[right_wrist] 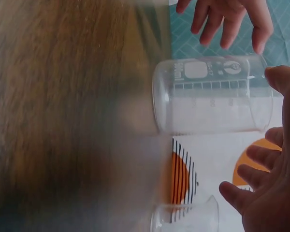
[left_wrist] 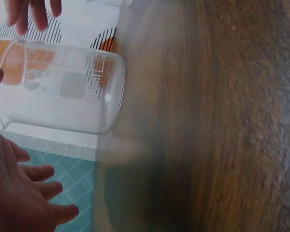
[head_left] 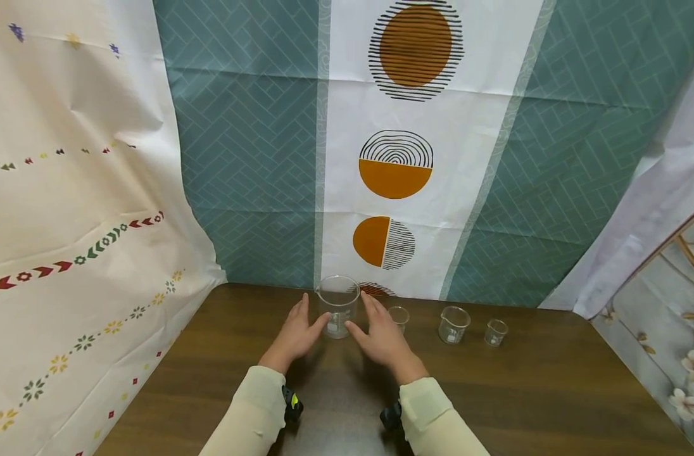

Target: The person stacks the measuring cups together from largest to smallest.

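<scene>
A large clear glass beaker (head_left: 338, 309) with white markings stands upright near the back of the table. My left hand (head_left: 294, 337) is at its left side, and my right hand (head_left: 384, 341) is at its right. Both hands have their fingers spread and extended. In the left wrist view, a gap shows between the left fingers (left_wrist: 50, 188) and the beaker's wall (left_wrist: 67, 104). The right wrist view has the right thumb (right_wrist: 282, 77) close by the rim of the beaker (right_wrist: 212, 96); whether it touches, I cannot tell.
Just right of my right hand stands a smaller beaker (head_left: 399, 316), partly hidden by that hand. Farther right are another beaker (head_left: 453, 327) and a smaller one (head_left: 496, 333). A patterned curtain (head_left: 256, 158) hangs behind the brown wooden table (head_left: 529, 392), with cloth on both sides.
</scene>
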`<control>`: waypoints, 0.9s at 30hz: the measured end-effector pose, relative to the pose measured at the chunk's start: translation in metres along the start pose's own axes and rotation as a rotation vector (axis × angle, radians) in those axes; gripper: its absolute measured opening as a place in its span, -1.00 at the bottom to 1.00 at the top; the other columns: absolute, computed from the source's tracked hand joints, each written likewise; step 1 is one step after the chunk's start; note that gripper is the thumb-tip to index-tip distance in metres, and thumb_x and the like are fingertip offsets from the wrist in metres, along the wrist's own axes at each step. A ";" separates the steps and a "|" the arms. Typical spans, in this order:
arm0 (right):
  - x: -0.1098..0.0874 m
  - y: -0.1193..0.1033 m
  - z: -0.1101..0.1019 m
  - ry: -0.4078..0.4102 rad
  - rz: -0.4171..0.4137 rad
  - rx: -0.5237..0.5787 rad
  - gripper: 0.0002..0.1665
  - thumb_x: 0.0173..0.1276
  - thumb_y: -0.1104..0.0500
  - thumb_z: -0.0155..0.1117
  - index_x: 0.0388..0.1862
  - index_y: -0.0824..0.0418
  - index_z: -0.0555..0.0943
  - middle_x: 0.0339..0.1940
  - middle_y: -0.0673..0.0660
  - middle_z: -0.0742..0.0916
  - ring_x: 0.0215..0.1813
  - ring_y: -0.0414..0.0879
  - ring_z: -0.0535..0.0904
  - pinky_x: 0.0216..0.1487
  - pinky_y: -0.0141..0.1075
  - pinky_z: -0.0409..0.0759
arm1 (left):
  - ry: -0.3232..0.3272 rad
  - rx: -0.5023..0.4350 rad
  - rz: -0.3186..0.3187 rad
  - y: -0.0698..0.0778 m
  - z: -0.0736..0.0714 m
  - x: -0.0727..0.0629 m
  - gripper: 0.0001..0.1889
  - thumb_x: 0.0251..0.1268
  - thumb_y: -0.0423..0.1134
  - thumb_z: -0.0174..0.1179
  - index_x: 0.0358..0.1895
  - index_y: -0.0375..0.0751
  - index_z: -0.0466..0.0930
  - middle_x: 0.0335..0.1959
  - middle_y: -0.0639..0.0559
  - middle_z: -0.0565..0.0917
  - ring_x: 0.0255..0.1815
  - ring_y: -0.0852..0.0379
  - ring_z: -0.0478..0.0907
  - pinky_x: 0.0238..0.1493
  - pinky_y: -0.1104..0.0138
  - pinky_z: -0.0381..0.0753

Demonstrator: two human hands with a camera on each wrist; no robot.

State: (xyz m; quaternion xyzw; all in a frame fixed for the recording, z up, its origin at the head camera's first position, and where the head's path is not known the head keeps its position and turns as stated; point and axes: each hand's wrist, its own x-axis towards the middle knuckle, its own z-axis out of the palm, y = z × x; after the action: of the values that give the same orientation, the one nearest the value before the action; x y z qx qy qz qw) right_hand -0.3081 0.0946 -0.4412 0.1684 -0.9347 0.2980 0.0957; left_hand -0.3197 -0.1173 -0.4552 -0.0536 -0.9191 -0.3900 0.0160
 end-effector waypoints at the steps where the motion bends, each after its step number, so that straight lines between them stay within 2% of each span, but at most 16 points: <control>1: 0.000 0.000 0.001 -0.005 0.002 0.003 -0.05 0.39 -0.27 0.10 0.56 0.14 0.05 0.54 0.23 0.25 0.49 0.19 0.24 0.38 0.15 0.27 | -0.013 -0.017 -0.004 0.000 0.001 0.000 0.00 0.35 0.35 -0.08 0.55 -0.27 -0.25 0.55 -0.34 -0.03 0.54 -0.33 -0.06 0.42 -0.23 0.04; 5: 0.001 0.000 0.005 -0.010 0.023 0.030 -0.03 0.39 -0.27 0.11 0.57 0.16 0.03 0.54 0.24 0.25 0.49 0.20 0.24 0.37 0.16 0.28 | -0.043 -0.055 -0.011 -0.001 0.005 0.002 0.00 0.33 0.40 -0.11 0.56 -0.18 -0.30 0.57 -0.28 -0.07 0.56 -0.27 -0.08 0.44 -0.19 0.03; 16: 0.009 0.001 0.006 -0.020 0.053 0.081 0.00 0.36 -0.28 0.13 0.57 0.17 0.02 0.54 0.26 0.24 0.49 0.22 0.23 0.37 0.19 0.26 | -0.057 -0.119 -0.017 -0.002 0.008 0.007 0.00 0.31 0.39 -0.09 0.57 -0.15 -0.28 0.58 -0.25 -0.07 0.55 -0.28 -0.03 0.43 -0.21 0.03; 27: 0.018 0.004 0.008 -0.058 0.110 0.156 0.06 0.32 -0.39 0.09 0.59 0.06 -0.04 0.56 0.22 0.21 0.49 0.22 0.25 0.36 0.23 0.25 | -0.092 -0.189 0.005 -0.004 0.008 0.016 0.03 0.27 0.37 0.02 0.57 -0.12 -0.27 0.59 -0.22 -0.09 0.56 -0.31 -0.08 0.40 -0.28 0.00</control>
State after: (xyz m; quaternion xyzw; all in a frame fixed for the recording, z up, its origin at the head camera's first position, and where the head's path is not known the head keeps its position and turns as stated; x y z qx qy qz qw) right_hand -0.3264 0.0882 -0.4447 0.1323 -0.9189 0.3697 0.0387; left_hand -0.3364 -0.1126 -0.4624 -0.0749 -0.8778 -0.4722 -0.0304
